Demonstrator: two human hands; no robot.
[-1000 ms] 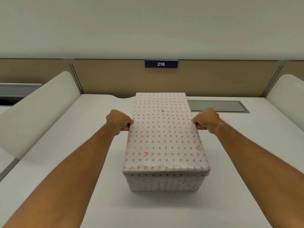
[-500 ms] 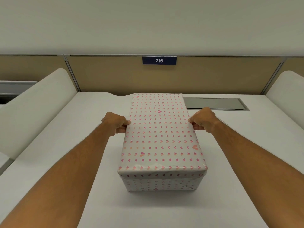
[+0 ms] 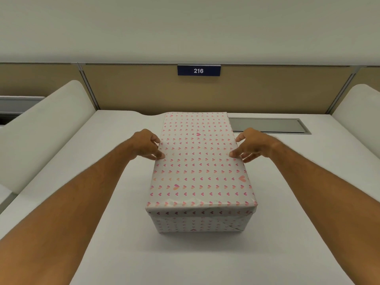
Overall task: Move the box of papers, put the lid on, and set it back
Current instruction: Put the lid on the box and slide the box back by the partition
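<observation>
A rectangular box (image 3: 198,223) wrapped in white paper with small pink hearts stands on the white desk (image 3: 102,202), its long side running away from me. Its matching lid (image 3: 198,161) sits flat on top, closed. My left hand (image 3: 147,145) is at the lid's left edge with fingers spread, the thumb tip touching the lid. My right hand (image 3: 249,146) mirrors it at the right edge, fingers apart, thumb tip on the lid. Neither hand holds anything. The box's contents are hidden.
A tan partition (image 3: 144,89) with a blue sign reading 216 (image 3: 198,70) closes the desk's far side. A grey cable hatch (image 3: 267,125) lies behind the box on the right. Curved white dividers rise at left (image 3: 41,130) and right (image 3: 359,120).
Both hands gripped the lid's side edges with curled fingers before. Now the fingers have opened and come off the edges, with only the thumb tips resting on the lid.
</observation>
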